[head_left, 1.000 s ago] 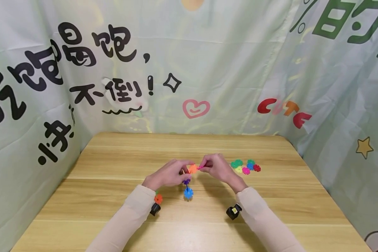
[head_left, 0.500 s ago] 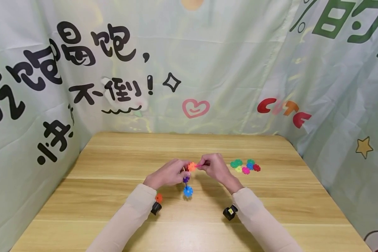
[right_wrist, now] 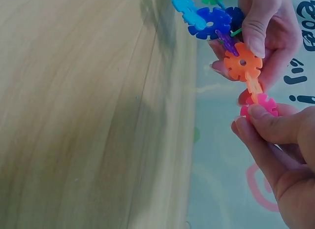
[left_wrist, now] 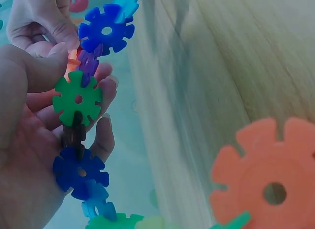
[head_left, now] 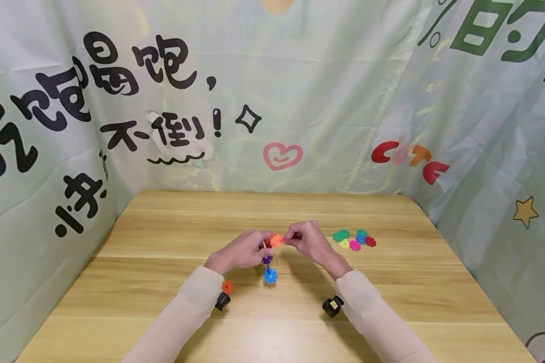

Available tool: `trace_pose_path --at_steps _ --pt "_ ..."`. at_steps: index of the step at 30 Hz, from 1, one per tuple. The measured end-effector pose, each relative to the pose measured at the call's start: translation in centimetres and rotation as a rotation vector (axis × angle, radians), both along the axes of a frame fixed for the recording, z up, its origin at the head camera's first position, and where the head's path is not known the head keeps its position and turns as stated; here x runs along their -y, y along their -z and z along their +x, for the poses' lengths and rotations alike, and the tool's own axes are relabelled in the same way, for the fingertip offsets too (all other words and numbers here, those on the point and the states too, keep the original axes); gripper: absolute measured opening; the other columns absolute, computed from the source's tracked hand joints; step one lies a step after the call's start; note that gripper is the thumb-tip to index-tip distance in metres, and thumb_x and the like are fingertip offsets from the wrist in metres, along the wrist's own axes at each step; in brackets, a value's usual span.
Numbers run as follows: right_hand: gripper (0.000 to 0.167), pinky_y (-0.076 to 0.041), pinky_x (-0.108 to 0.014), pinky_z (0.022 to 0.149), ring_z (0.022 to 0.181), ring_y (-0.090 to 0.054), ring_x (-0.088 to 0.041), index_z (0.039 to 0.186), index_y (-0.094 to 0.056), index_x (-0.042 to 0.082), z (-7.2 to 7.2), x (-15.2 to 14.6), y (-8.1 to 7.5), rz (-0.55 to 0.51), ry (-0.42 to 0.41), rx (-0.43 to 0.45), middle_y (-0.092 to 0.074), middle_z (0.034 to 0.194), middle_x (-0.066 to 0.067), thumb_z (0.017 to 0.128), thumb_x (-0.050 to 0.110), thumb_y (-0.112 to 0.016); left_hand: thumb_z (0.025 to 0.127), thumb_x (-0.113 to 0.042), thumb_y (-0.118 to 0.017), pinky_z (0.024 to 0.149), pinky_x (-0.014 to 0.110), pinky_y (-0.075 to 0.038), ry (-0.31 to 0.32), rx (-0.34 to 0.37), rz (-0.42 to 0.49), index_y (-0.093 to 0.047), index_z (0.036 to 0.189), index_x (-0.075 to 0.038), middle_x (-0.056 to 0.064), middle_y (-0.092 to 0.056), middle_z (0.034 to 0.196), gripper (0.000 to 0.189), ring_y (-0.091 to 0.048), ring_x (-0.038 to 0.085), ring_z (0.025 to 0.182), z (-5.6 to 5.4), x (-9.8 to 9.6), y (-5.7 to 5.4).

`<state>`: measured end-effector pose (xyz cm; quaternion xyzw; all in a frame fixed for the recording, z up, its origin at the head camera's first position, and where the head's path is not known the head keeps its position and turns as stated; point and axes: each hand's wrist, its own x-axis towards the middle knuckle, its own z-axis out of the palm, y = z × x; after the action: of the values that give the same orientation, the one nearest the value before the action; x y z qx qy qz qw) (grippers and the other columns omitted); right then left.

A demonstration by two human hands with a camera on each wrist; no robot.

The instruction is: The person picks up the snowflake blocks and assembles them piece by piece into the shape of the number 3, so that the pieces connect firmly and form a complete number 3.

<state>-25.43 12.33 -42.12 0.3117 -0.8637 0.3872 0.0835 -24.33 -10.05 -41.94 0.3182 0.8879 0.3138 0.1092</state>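
A chain of interlocking notched plastic discs hangs from my left hand [head_left: 240, 249]. Thumb and fingers hold it near a green disc [left_wrist: 78, 98] and an orange disc [right_wrist: 241, 61]. Below that hand in the head view dangle a purple disc [head_left: 267, 259] and a bright blue disc [head_left: 270, 276]. Between thumb and fingertips, my right hand [head_left: 313, 244] pinches a pink disc [right_wrist: 266, 103], right at a light orange disc [right_wrist: 253, 84] on the chain's end. More of the chain, with a dark blue disc [left_wrist: 81, 172], runs along the left palm.
Several loose discs, green, yellow, pink, blue and red [head_left: 370, 242], lie on the wooden table [head_left: 390, 282] right of the hands. An orange-red disc [head_left: 227, 286] shows beside the left wrist camera [head_left: 223, 301]. A printed cloth [head_left: 327, 126] surrounds the table's back and sides.
My right hand has shifted slightly left, and the orange disc has moved a little left and up with the hands. Both hands keep their hold.
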Motion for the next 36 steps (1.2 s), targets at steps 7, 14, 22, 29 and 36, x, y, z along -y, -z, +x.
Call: trace_pose_path --at_steps 7,14,22,29,36 --pt "0.008 -0.063 -0.022 0.073 0.079 -0.077 -0.022 0.082 -0.077 0.000 0.0 -0.2 0.0 -0.010 -0.032 0.056 -0.079 0.084 -0.012 0.086 -0.006 -0.078 0.103 -0.021 -0.065 0.070 0.026 -0.056 -0.027 0.027 -0.001 -0.059 0.141 -0.011 -0.003 -0.073 0.093 0.040 -0.066 0.009 0.078 0.0 0.2 -0.3" --pt "0.003 -0.063 -0.024 0.075 0.081 -0.076 -0.019 0.087 -0.077 0.000 -0.1 -0.4 0.0 0.009 -0.032 0.097 -0.079 0.089 -0.010 0.087 -0.002 -0.080 0.100 -0.023 -0.070 0.075 0.027 -0.058 -0.057 0.026 -0.006 -0.059 0.142 -0.012 -0.001 -0.075 0.103 0.045 -0.069 0.008 0.081 0.0 0.3 -0.5" --pt "0.008 -0.063 -0.025 0.074 0.078 -0.076 -0.017 0.085 -0.077 0.006 0.0 -0.6 0.1 0.021 -0.006 0.096 -0.078 0.086 -0.008 0.087 -0.001 -0.080 0.100 -0.022 -0.070 0.080 0.030 -0.060 -0.046 0.023 0.030 -0.058 0.143 -0.017 0.003 -0.072 0.113 0.045 -0.071 0.011 0.091 -0.2 0.4 -0.1" --pt "0.008 -0.064 -0.034 0.080 0.085 -0.075 -0.020 0.094 -0.077 0.004 -0.1 -1.6 -0.4 0.050 0.013 0.154 -0.078 0.094 -0.010 0.090 -0.003 -0.076 0.099 -0.019 -0.071 0.083 0.033 -0.060 -0.037 0.007 0.057 -0.058 0.143 -0.018 0.005 -0.072 0.120 0.046 -0.071 0.012 0.094 -0.3 0.6 0.1" --pt "0.011 -0.064 -0.041 0.079 0.090 -0.075 -0.029 0.100 -0.076 0.003 -0.9 -4.2 -1.4 0.096 0.133 0.139 -0.077 0.101 -0.018 0.094 -0.003 -0.070 0.099 -0.016 -0.070 0.083 0.029 -0.060 -0.020 -0.002 0.102 -0.057 0.147 -0.020 0.005 -0.072 0.124 0.050 -0.071 0.007 0.094 -0.2 0.6 0.2"
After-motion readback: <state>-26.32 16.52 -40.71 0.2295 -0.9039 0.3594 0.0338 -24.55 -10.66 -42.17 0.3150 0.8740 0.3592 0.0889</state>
